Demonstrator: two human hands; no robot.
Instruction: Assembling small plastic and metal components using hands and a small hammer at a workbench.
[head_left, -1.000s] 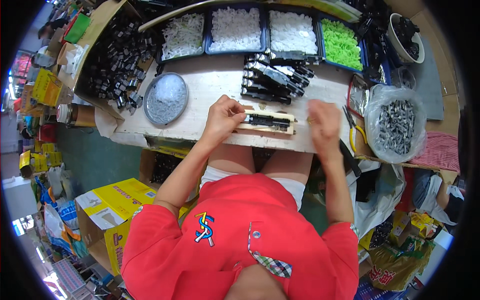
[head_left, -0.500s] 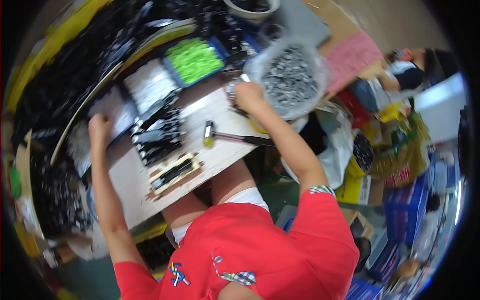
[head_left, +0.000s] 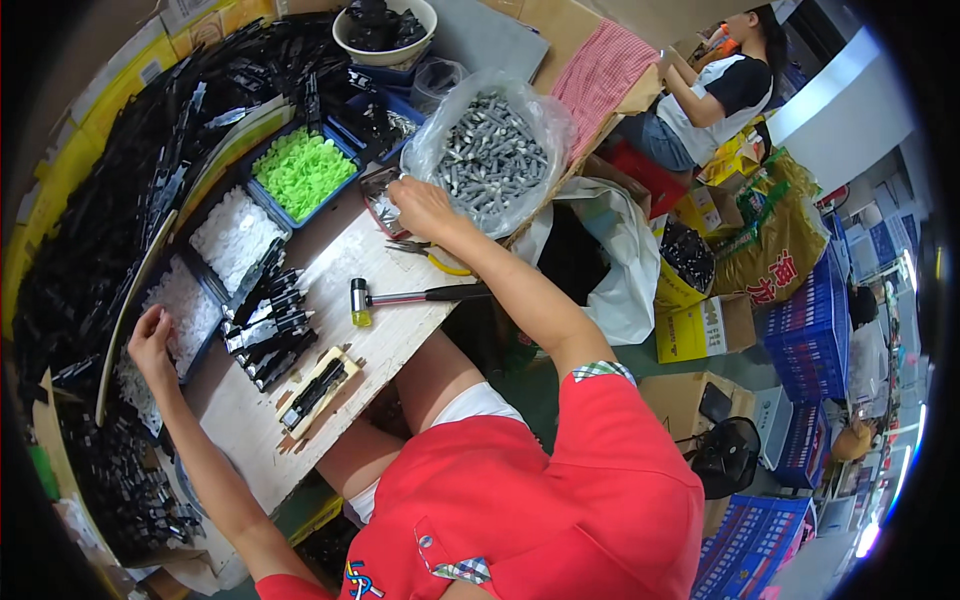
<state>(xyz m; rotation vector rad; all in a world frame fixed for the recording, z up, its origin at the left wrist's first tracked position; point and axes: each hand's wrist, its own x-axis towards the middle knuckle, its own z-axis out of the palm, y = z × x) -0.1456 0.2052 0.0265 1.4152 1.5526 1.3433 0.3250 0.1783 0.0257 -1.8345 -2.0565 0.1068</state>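
My left hand (head_left: 152, 346) is at the outer edge of a tray of small translucent pieces (head_left: 188, 312), fingers bent together; whatever they pinch is too small to make out. My right hand (head_left: 424, 210) reaches to a small box of silvery metal parts (head_left: 381, 206), its fingertips closed at the box and partly hidden. Between my hands, a row of black pen-like assemblies (head_left: 268, 326) lies on the white board. Closer to me, a pale wooden jig (head_left: 321, 393) holds one black piece. A hammer (head_left: 358, 299) with a black grip lies to its right, and yellow-handled pliers (head_left: 446, 266) are below my right wrist.
Trays of white caps (head_left: 236, 241) and green pieces (head_left: 302, 174) stand behind the row. A plastic-lined tub of grey parts (head_left: 490, 158) is beside my right hand. Black parts (head_left: 110, 200) heap along the far left. A co-worker (head_left: 715, 100) sits at the upper right.
The view has swung, so the bench appears farther left and sharper. My left hand has turned, showing its bent fingers at the tray. My right hand stays at the small metal-parts box.
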